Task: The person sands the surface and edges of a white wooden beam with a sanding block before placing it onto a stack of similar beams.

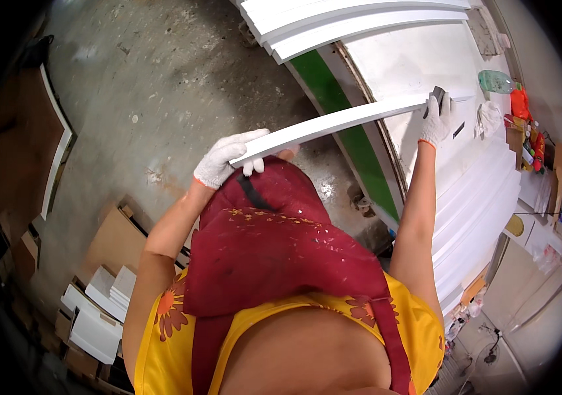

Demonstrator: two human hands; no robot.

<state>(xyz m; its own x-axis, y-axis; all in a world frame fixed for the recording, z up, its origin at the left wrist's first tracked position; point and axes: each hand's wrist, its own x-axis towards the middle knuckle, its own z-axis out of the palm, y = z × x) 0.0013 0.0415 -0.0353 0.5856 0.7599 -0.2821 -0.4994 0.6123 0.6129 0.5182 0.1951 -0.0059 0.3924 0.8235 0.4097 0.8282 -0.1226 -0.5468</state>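
Note:
A long white strip of moulding [334, 122] lies slanted across the view, its near end against my red apron [274, 237]. My left hand [225, 158], in a white glove, grips the strip's near end. My right hand [436, 118], also gloved, presses a small dark sanding block [436, 97] onto the strip's far end above the white worktable [419, 59].
More white strips are stacked at the table's far end [353, 20] and along its right side [485, 204]. A plastic bottle [496, 81], a rag [490, 117] and small bottles sit at the table's right edge. Cardboard and white panels [100, 309] lie on the concrete floor [162, 79] at left.

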